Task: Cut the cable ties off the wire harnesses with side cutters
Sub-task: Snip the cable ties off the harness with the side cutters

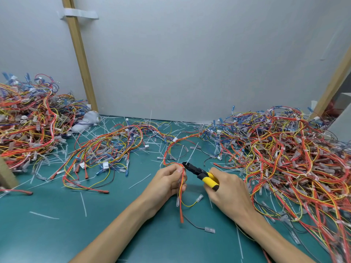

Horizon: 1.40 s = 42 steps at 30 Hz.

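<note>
My left hand [167, 182] pinches a wire harness [182, 186] of red, orange and yellow wires, whose loose ends hang down toward the green mat. My right hand [228, 188] grips the yellow-handled side cutters [202, 174]. Their black jaws point left and touch the harness just above my left thumb. A white cable tie [192, 154] sticks up from the harness beside the jaw tips. The rest of the harness loops away over the mat behind my hands.
Big tangled piles of harnesses lie at the left [28, 122] and right [296, 154], a smaller bunch in the middle [112, 149]. Cut white tie pieces [139, 181] litter the green mat [57, 234]. A grey wall and wooden posts stand behind.
</note>
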Tool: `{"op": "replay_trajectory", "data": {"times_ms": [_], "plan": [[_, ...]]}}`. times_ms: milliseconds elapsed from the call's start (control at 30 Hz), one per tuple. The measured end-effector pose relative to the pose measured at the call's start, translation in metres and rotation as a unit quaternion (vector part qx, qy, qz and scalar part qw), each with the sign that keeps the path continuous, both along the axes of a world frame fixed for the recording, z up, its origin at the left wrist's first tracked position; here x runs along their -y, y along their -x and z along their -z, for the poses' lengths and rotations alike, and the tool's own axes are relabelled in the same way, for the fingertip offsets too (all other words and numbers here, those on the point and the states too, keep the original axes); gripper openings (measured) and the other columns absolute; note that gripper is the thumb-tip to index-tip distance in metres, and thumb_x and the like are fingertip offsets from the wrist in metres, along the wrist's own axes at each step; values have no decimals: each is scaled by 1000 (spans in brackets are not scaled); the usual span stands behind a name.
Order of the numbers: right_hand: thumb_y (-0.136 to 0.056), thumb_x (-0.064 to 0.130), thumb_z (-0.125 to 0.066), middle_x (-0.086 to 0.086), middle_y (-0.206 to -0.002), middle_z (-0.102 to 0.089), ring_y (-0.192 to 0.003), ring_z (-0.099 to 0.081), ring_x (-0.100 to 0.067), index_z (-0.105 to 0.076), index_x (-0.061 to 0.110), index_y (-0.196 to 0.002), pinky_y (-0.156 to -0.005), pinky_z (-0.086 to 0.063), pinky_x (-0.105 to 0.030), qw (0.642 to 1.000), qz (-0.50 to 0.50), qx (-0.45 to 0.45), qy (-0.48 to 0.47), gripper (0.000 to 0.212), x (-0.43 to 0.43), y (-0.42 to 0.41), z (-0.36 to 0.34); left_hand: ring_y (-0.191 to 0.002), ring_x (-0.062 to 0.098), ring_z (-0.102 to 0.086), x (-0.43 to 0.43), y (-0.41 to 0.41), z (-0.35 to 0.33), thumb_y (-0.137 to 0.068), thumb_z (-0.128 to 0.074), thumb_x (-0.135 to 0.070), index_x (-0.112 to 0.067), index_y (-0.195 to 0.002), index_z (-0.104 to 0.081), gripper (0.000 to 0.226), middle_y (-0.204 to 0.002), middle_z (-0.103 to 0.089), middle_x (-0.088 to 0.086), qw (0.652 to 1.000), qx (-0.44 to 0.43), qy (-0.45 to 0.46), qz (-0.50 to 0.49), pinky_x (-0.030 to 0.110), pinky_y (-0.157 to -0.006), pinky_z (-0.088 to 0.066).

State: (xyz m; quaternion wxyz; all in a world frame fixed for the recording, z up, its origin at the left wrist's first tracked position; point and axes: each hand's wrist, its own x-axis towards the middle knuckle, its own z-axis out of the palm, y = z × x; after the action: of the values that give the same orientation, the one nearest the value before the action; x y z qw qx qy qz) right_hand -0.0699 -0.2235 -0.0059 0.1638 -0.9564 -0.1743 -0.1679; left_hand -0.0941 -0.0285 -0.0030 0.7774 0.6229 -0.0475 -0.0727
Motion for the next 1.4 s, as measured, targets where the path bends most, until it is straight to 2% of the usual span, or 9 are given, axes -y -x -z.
{"op": "replay_trajectory", "data": {"times_ms": [300, 467, 700, 800, 967, 1100, 1233, 1300, 1400], "plan": [[-84, 36, -64, 7, -55, -47, -53, -45, -17, -46, 24, -78, -44, -29, -28, 992, 24, 28, -118, 22, 1, -5, 5, -59, 16, -52, -1, 0, 0, -103, -41, -11, -10, -84, -46, 20, -68, -51, -2, 1000, -3, 0, 1, 19, -60, -46], [-91, 43, -61, 10, -65, -53, -63, -51, -8, -54, 33, -89, -54, -34, -21, 963, 7, 22, -268, 12, 4, -10, 5, -59, 15, -50, 0, 0, 0, -102, -42, -12, -10, -83, -49, 20, -68, -52, -1, 1000, -2, -10, 5, 20, -60, -47], [-90, 50, -50, 3, -93, -73, -92, -70, -19, -67, 41, -98, -82, -54, -37, 851, -51, -45, -521, 21, 5, -12, -1, -52, 12, -37, 1, -1, 1, -94, -54, -14, -11, -75, -50, 20, -63, -40, 0, 1000, 1, -1, 17, 18, -50, -32], [-94, 44, -51, -3, -98, -72, -90, -71, -25, -69, 41, -98, -78, -57, -41, 822, -75, -63, -561, 18, 5, -11, -2, -52, 11, -22, 1, -1, 0, -82, -55, -23, -19, -64, -53, 19, -60, -27, -3, 999, 13, -36, 28, 24, -50, -16], [-91, 49, -52, -19, -106, -66, -83, -68, -29, -63, 6, -106, -68, -59, -54, 745, -60, -163, -644, 47, 5, -12, -2, -47, 12, -24, 0, 0, 3, -72, -59, -28, -9, -62, -43, 27, -53, -31, -4, 994, 38, -65, 75, 23, -46, -21], [-79, 53, -55, -10, -94, -70, -78, -67, -25, -75, 21, -89, -63, -58, -53, 684, -50, -221, -694, 38, 8, -16, -2, -46, 15, -29, -2, -2, 6, -71, -60, -28, 4, -66, -39, 39, -50, -35, -2, 986, 51, -60, 146, 26, -47, -23], [-73, 54, -67, -11, -101, -64, -74, -56, -19, -65, 21, -125, -48, -44, -33, 716, -63, -232, -655, 61, 10, -16, 2, -46, 10, -39, -4, 2, 4, -76, -59, -24, 1, -69, -52, 27, -54, -46, -3, 974, 62, -36, 217, 20, -48, -35], [-71, 52, -63, -5, -100, -60, -72, -50, -15, -53, 30, -139, -53, -41, -30, 792, -53, -211, -570, 72, 11, -16, 3, -47, 8, -40, -4, 4, 1, -76, -58, -22, -7, -68, -57, 17, -60, -51, -1, 970, 74, -28, 230, 19, -49, -37], [-66, 53, -62, 13, -112, -60, -93, -59, -5, -51, 35, -139, -84, -49, -32, 946, 3, -80, -314, 76, 12, -15, 3, -46, 8, -38, -5, 6, -4, -75, -55, -20, -7, -67, -56, 15, -60, -55, -2, 971, 78, -18, 227, 20, -50, -37]]}}
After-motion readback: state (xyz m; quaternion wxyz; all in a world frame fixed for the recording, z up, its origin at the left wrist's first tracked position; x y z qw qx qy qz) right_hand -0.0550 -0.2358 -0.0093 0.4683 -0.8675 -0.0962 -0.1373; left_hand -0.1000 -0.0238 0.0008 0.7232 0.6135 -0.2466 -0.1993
